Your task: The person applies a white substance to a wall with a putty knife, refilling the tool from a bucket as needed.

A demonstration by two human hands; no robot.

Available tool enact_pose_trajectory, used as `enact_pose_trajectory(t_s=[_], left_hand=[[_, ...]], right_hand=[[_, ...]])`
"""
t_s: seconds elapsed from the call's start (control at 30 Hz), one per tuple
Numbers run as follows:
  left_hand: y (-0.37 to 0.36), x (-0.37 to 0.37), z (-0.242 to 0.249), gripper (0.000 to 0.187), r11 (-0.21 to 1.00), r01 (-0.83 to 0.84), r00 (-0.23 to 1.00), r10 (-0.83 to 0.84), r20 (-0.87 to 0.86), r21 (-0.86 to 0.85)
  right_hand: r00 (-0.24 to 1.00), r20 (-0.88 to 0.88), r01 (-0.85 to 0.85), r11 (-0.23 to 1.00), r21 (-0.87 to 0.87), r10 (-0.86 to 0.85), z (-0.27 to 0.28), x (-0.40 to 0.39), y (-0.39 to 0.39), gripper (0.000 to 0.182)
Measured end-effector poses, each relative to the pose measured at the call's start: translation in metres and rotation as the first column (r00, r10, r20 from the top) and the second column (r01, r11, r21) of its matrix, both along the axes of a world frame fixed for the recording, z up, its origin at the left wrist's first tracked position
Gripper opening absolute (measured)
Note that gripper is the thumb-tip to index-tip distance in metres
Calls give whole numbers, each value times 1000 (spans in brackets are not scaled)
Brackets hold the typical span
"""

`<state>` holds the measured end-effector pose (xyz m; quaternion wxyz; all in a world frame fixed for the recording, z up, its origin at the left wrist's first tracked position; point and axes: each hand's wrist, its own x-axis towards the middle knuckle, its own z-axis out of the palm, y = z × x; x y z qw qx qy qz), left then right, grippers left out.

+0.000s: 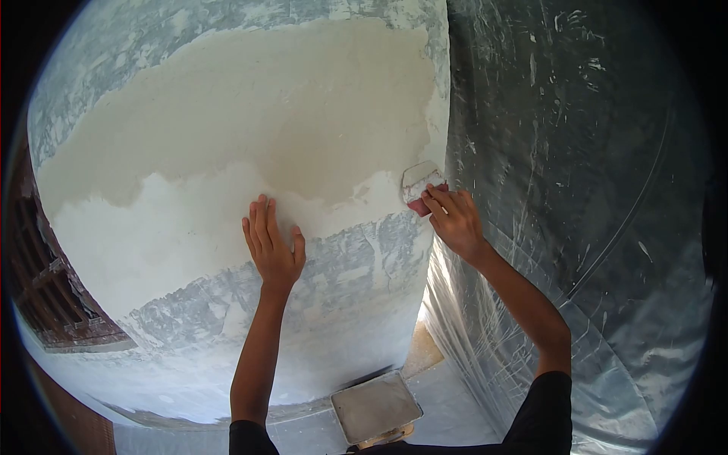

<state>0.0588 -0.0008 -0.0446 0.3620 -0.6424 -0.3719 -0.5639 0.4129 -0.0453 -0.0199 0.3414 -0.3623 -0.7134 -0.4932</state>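
Observation:
My right hand point(453, 221) grips a putty knife point(422, 182) with a reddish handle. Its broad blade, smeared with white filler, lies against the wall point(303, 114) close to the right-hand edge. Lower down and to the left, my left hand point(273, 246) is laid on the plastered surface, fingers stretched out and nothing in them. A damp beige patch of filler covers the wall above both hands, with a paler band below it and mottled grey underneath.
Plastic sheeting point(584, 189) with white splashes hangs along the right side. A square tray point(377, 407) stands low in front of my body. At the left is a brown slatted wooden window or shutter point(49, 277). Pale sheeting point(455, 409) covers the floor.

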Motion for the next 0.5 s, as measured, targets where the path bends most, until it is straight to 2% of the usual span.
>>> enact_pose_trajectory(t_s=[0.07,0.33,0.4,0.43,0.5], left_hand=[[1,-2,1,59,1000,31,999,-31,-4,1],[4,-1,-1,59,993,-116,992,118,-50,26],[5,-1,-1,59,991,-128,990,130,-45,33],[5,-1,-1,59,989,-141,989,143,-41,38],[5,-1,-2,59,989,-142,988,144,-51,33]], right_hand=[[999,-17,-32,999,18,32,1,-3,-8,35],[984,-100,-130,980,149,145,23,1,-9,35],[889,-327,-301,947,109,320,35,3,-2,35],[889,-328,-301,947,108,320,40,2,-1,35],[581,-705,-482,870,106,407,52,-4,2,35]])
